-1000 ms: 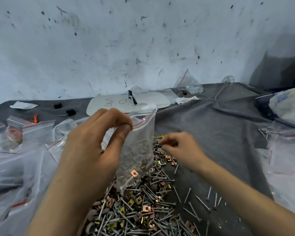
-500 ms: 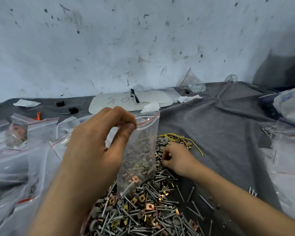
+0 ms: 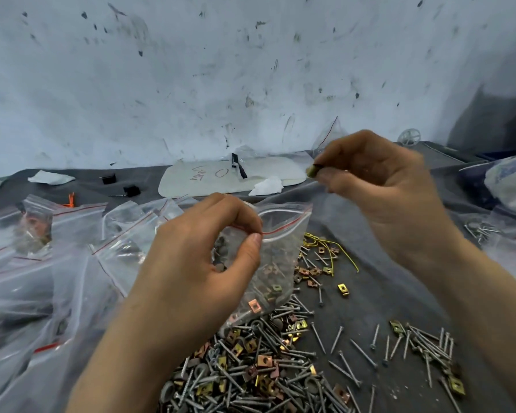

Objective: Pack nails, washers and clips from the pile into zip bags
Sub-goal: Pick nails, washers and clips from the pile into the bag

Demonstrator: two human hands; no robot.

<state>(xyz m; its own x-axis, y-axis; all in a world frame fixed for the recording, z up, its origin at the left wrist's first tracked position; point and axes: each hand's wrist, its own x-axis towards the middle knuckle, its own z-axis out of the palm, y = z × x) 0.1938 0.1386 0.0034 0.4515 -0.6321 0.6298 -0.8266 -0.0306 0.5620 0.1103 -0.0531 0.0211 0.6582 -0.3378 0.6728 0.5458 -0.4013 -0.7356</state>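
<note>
Your right hand has risen from the pile, pinching a clip, while your left hand pinches the bag mouth, ready for dropping.

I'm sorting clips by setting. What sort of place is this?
Likely a makeshift packing bench in a small workshop or storeroom: a scuffed white wall, a loose pile of nails, washers and clips on a grey cloth, and filled zip bags heaped at the left.
</note>
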